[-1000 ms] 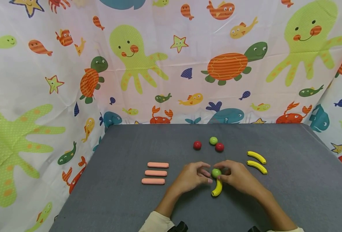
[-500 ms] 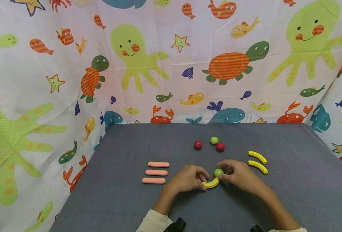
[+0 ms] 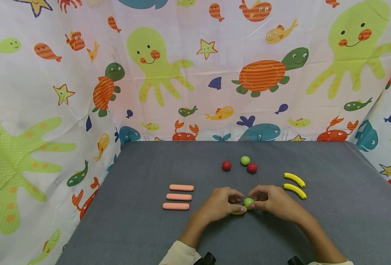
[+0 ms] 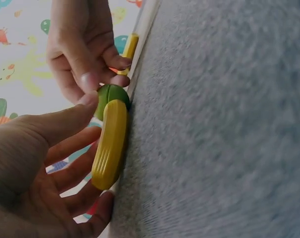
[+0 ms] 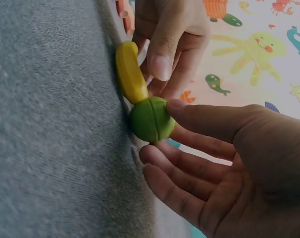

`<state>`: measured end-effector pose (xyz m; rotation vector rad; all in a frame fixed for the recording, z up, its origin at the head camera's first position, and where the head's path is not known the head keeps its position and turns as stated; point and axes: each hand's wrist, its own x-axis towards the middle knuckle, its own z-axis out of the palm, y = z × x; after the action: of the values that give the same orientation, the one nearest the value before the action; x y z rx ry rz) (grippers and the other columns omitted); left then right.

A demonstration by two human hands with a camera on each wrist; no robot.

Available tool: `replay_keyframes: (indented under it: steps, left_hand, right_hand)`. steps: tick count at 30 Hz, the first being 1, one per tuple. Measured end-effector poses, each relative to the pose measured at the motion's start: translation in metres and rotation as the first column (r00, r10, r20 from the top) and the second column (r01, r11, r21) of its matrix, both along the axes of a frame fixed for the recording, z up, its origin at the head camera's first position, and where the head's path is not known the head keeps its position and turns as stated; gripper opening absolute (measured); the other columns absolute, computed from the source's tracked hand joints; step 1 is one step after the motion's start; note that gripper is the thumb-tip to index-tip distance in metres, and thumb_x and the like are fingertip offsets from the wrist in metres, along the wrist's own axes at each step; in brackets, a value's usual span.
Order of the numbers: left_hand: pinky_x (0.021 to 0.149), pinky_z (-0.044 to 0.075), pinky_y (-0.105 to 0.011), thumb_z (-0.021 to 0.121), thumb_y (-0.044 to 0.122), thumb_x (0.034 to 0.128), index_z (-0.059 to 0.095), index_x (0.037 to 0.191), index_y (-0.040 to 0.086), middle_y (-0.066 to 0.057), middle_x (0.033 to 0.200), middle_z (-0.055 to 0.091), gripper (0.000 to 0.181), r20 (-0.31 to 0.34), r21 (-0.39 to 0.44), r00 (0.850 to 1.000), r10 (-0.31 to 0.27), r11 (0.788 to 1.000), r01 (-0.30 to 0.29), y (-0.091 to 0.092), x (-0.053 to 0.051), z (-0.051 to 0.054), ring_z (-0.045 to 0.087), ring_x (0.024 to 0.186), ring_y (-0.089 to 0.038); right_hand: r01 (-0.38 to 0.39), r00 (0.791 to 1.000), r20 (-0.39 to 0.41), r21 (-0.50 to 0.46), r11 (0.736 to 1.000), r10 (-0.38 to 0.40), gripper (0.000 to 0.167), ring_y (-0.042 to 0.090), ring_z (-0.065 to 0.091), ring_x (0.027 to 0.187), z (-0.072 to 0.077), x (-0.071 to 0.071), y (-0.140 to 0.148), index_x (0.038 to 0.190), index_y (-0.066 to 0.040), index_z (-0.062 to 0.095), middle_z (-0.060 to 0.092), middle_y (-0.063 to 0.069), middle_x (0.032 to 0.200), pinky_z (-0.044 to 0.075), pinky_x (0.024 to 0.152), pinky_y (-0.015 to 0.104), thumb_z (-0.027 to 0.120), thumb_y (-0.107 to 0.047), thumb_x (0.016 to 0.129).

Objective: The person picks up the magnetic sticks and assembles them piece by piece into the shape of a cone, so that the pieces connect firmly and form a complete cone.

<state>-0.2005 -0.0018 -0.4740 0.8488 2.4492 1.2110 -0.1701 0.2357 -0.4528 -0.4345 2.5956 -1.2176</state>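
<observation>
A small green ball (image 3: 248, 203) with a seam lies on the grey table, against one end of a yellow toy banana (image 5: 130, 72). My right hand (image 3: 275, 200) pinches the ball, its thumb on the near side and its fingers behind. Around the banana, my left hand (image 3: 220, 202) holds its fingers spread and relaxed, with the thumb stretched over toward the ball. In the left wrist view the ribbed banana (image 4: 110, 144) shows in front of those fingers. From the head it is mostly hidden beneath the left thumb.
Pink sticks (image 3: 178, 197) lie in a row at the left. Two more yellow bananas (image 3: 295, 186) are at the right. Farther back sit two red balls (image 3: 226, 165) and another green ball (image 3: 245, 160). A sea-animal curtain (image 3: 188, 73) borders the grey table (image 3: 132, 228).
The banana has swung from pointing toward me to pointing left. My left hand took its free end, then shifted so the thumb covers it. The green ball moved slightly nearer me.
</observation>
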Motion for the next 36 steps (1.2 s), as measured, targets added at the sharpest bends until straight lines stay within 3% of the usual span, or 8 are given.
replay_keyframes:
  steps: [3,8,12,18,25,30,36]
  left_hand:
    - [0.082,0.053,-0.018,0.084,0.03,0.0938,0.079,0.12,0.009,0.001,0.104,0.074,0.034,-0.031,0.015,1.0,0.001,1.0,-0.001,0.002,0.001,-0.002,0.062,0.09,0.002]
    - [0.078,0.052,-0.016,0.083,0.028,0.094,0.08,0.117,0.01,0.001,0.1,0.073,0.029,-0.072,0.038,0.997,0.007,0.999,-0.005,0.005,0.003,-0.004,0.059,0.085,0.005]
    - [0.076,0.051,-0.015,0.083,0.024,0.0946,0.08,0.118,0.009,0.002,0.1,0.072,0.028,-0.073,0.04,0.997,0.008,0.999,-0.005,0.006,0.003,-0.005,0.059,0.083,0.006]
    - [0.076,0.051,-0.015,0.083,0.022,0.094,0.08,0.118,0.009,0.004,0.099,0.073,0.027,-0.066,0.041,0.998,0.008,0.999,-0.006,0.006,0.005,-0.007,0.06,0.083,0.006]
    - [0.075,0.051,-0.015,0.084,0.022,0.0928,0.079,0.119,0.01,0.005,0.099,0.075,0.029,-0.062,0.033,0.998,0.003,0.999,-0.001,0.007,0.005,-0.008,0.061,0.082,0.007]
    - [0.074,0.051,-0.016,0.085,0.021,0.0923,0.08,0.119,0.009,0.003,0.098,0.075,0.03,-0.059,0.038,0.998,0.006,0.999,-0.004,0.007,0.005,-0.008,0.061,0.081,0.007]
    - [0.074,0.052,-0.016,0.086,0.023,0.091,0.079,0.119,0.009,0.003,0.099,0.075,0.032,-0.039,0.042,0.999,0.008,0.999,-0.007,0.007,0.005,-0.007,0.061,0.08,0.006]
  right_hand:
    - [0.004,1.0,0.01,-0.024,1.0,-0.003,0.031,0.017,0.068,0.084,0.002,0.0,0.004,0.119,-0.006,0.074,0.072,0.003,0.1,0.057,0.068,0.03,0.08,-0.025,0.095]
    - [0.078,0.997,0.005,-0.005,0.997,-0.078,0.037,0.019,0.068,0.089,0.008,-0.001,0.015,0.126,-0.005,0.072,0.072,0.004,0.103,0.057,0.07,0.031,0.079,-0.026,0.097]
    - [0.138,0.988,-0.071,0.027,0.99,-0.135,0.037,0.018,0.069,0.093,0.012,-0.002,0.027,0.127,-0.005,0.072,0.074,0.003,0.104,0.057,0.073,0.029,0.079,-0.026,0.097]
    - [0.228,0.959,-0.188,0.072,0.971,-0.212,0.034,0.021,0.069,0.099,0.015,-0.003,0.048,0.127,-0.007,0.073,0.075,0.003,0.109,0.055,0.076,0.027,0.079,-0.024,0.098]
    - [0.288,0.942,-0.203,0.078,0.954,-0.268,0.039,0.021,0.066,0.102,0.014,-0.003,0.071,0.133,-0.005,0.07,0.076,0.008,0.114,0.054,0.077,0.023,0.076,-0.027,0.101]
    - [0.336,0.927,-0.21,0.099,0.937,-0.311,0.041,0.029,0.066,0.108,0.009,-0.004,0.085,0.134,-0.005,0.069,0.075,0.012,0.116,0.051,0.075,0.023,0.074,-0.029,0.102]
    - [0.348,0.926,-0.198,0.113,0.931,-0.322,0.042,0.036,0.066,0.109,0.005,-0.004,0.097,0.136,-0.002,0.067,0.074,0.017,0.118,0.051,0.073,0.022,0.073,-0.026,0.102]
